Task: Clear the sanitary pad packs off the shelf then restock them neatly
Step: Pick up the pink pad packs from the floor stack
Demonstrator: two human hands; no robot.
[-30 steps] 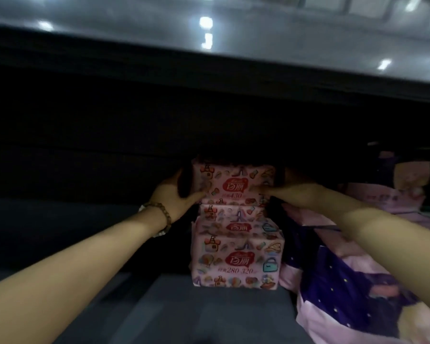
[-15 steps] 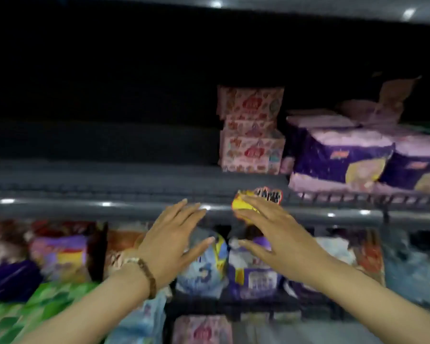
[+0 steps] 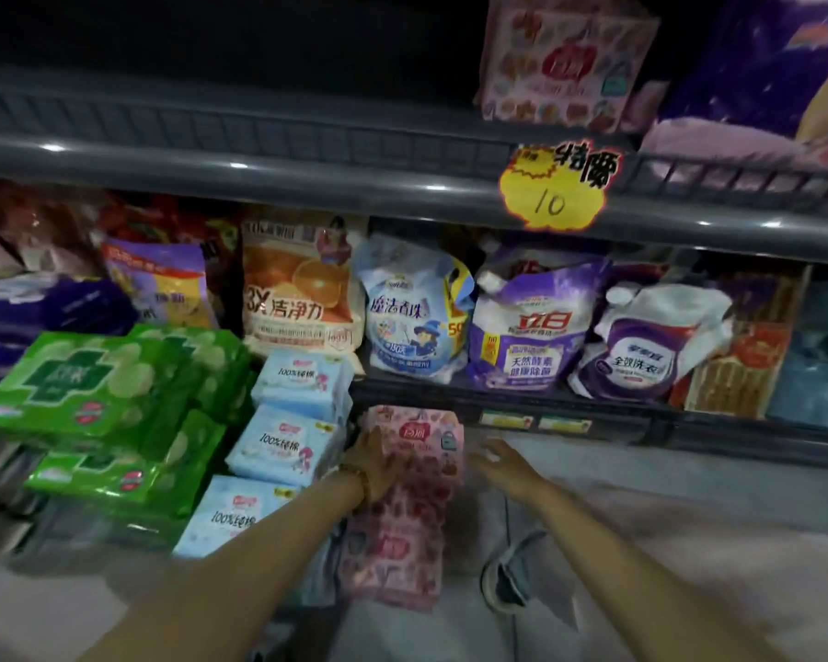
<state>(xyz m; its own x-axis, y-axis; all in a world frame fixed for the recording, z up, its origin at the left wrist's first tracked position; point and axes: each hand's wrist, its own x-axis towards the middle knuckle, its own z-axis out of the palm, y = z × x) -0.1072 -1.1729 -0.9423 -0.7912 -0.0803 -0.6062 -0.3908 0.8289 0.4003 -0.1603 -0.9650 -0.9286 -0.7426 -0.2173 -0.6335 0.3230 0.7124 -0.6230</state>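
Low down, near the floor [image 3: 689, 508]: a column of pink packs [image 3: 402, 508] stands just right of the blue packs [image 3: 288, 446] and green packs [image 3: 106, 375]; the top one shows its red logo, the lower ones blur together.

Left hand [image 3: 378, 465] lies flat on the column's left face, fingers together and extended, touching the wrap; it presses rather than grips, nothing closed inside it. Right hand [image 3: 503, 458] hovers just right of the column, fingers spread and loosely curled, holding nothing; whether it touches the wrap I cannot tell.

Upper shelf [image 3: 307, 179], far right: a stack of pink packs [image 3: 565, 64] already sits beside purple packs [image 3: 761, 74], above the yellow price tag [image 3: 555, 188]; rest of that shelf is bare and dark. Detergent pouches [image 3: 536, 322] fill the middle shelf.

Handling, as judged: light, soft, squashy; film wrap looks glossy, so likely slippery under a flat palm; not fragile, though corners dent. A loose column will probably slump if pulled from one side only. Best hold looks like palms on opposite side faces, squeezing inward, taking one or two top packs at once; pinching the film risks a tear.
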